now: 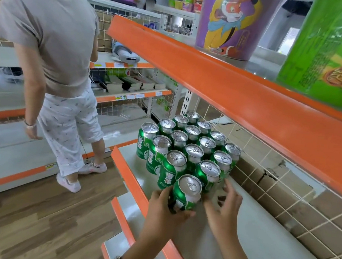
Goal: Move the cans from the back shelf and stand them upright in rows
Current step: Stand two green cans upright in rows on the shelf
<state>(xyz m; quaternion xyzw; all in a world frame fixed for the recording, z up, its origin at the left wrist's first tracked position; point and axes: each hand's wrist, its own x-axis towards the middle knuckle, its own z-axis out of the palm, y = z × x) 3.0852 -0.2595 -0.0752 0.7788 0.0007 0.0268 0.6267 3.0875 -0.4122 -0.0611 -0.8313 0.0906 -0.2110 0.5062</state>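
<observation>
Can (187, 193), green with a silver top, is nearest, roughly upright at the near end of the rows on a white shelf (259, 246). Left hand (164, 209) curls its fingers round the can's side. Right hand (224, 205) is just beside it, fingers spread, holding nothing. Behind stand matching cans (194, 150), upright in tight rows beside a wire grid back (285, 194). Above, an orange-edged shelf (232, 89) carries a purple tub (232, 20) and a green tub (330, 50). Farther off, a person (48, 44) stands in the aisle, back turned.
</observation>
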